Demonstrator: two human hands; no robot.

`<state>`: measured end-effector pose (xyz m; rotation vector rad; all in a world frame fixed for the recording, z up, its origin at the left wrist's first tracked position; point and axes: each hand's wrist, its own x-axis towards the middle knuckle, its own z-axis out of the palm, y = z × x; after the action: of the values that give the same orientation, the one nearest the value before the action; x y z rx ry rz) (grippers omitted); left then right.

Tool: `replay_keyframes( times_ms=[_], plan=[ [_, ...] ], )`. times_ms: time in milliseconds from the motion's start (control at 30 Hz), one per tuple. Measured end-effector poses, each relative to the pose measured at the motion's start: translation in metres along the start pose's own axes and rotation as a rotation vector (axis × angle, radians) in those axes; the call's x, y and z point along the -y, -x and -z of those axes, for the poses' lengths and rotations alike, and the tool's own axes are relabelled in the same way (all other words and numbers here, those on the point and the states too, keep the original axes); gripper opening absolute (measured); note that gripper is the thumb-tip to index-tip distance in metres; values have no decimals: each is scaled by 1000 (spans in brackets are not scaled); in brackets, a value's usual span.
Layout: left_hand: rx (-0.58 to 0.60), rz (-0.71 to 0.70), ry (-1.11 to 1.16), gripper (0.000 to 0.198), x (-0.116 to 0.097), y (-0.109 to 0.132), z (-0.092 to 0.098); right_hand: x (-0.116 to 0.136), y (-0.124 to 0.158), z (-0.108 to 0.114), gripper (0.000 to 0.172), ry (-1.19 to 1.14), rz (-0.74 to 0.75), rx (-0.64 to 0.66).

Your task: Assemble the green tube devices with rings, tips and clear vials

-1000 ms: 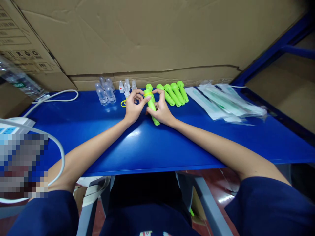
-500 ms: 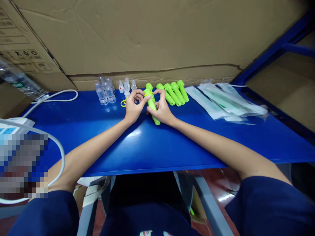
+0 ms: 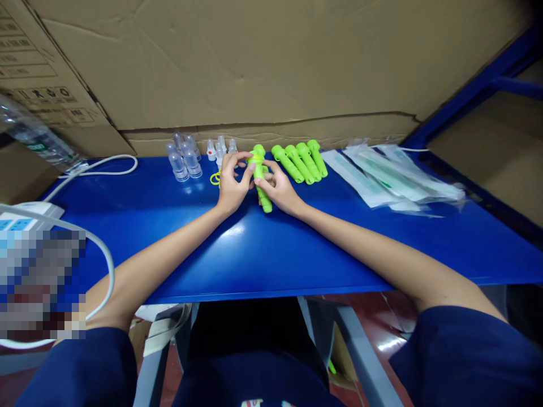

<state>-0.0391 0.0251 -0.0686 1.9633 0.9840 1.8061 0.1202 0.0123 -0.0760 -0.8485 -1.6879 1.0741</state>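
Between my two hands, over the middle of the blue table, is a bright green flashlight body (image 3: pixel 264 201), its narrow end tilted toward me. My left hand (image 3: pixel 232 189) pinches it near the wide end, where a yellow ring (image 3: pixel 255 157) shows around it. Fingers of my right hand (image 3: pixel 280 191) are closed on the barrel from the right side. Just behind, another green flashlight body (image 3: pixel 259 148) is partly hidden. To the left of my left hand lie loose yellow rings (image 3: pixel 215 179), near several small white pieces with clear tops (image 3: pixel 211 150).
Several clear plastic caps (image 3: pixel 180 167) stand at the back left. More green flashlight bodies (image 3: pixel 300 163) lie in a row right of my hands, beside flat plastic-wrapped packets (image 3: pixel 388 175). A white cable (image 3: pixel 104 243) loops over the left side, near a power strip (image 3: pixel 25 217). Cardboard (image 3: pixel 254 68) walls the back.
My right index finger has come down from the ring area toward the barrel. The flashlight body stays in both hands, turned slightly more upright. The view has shifted slightly.
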Motion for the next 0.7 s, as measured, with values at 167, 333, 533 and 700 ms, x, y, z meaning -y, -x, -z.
replay_keyframes(
  times_ms=[167,333,533,700],
  plan=[
    [1,65,13,43,0,1,-1,1,3,-3,85,63,77,-46],
    [25,90,35,42,2,0,-2,4,5,-3,76,92,103,-42],
    [69,63,43,37,2,-1,0,5,7,-3,71,113,94,-78],
    [74,42,55,33,-3,0,1,4,9,-2,67,150,98,-83]
  ],
)
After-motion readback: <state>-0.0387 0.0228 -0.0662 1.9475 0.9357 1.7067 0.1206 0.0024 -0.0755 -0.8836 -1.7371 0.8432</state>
